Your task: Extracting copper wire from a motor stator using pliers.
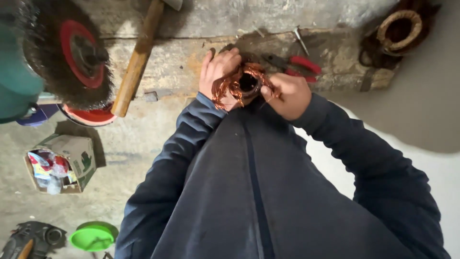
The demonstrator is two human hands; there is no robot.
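A round motor stator [248, 84] with a dark bore and loose copper wire bundles sticks out between my hands, just above my dark jacket. My left hand [218, 72] cups its left side, fingers pointing up along the copper strands. My right hand [287, 96] is closed on copper wire at the right side of the stator. Both sleeves are dark blue.
Red-handled pliers [299, 64] lie on the worn wooden bench [182, 62] behind my hands. A wooden hammer handle [136, 62] leans at left beside a wire-brush wheel [72, 52]. Another coil [397, 29] sits far right. A cardboard box [62, 163] and a green bowl [93, 236] rest on the floor.
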